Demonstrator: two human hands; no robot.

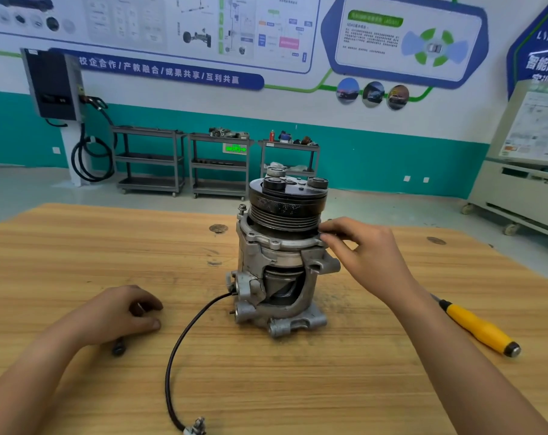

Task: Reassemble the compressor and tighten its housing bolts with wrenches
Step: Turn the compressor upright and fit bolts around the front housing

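The compressor (282,255) is stood upright on the desk (78,246), a housing bolt (327,236) pinched at its flange (279,244) by the right hand (370,249) — finger-starting is judged to be the step. The left hand (122,312) is rested curled on the desk; whether anything is held cannot be told. A wrench is called for next — only a yellow-handled tool (480,329) is seen, with a loose bolt (119,349) and trailing cable (175,350) nearby
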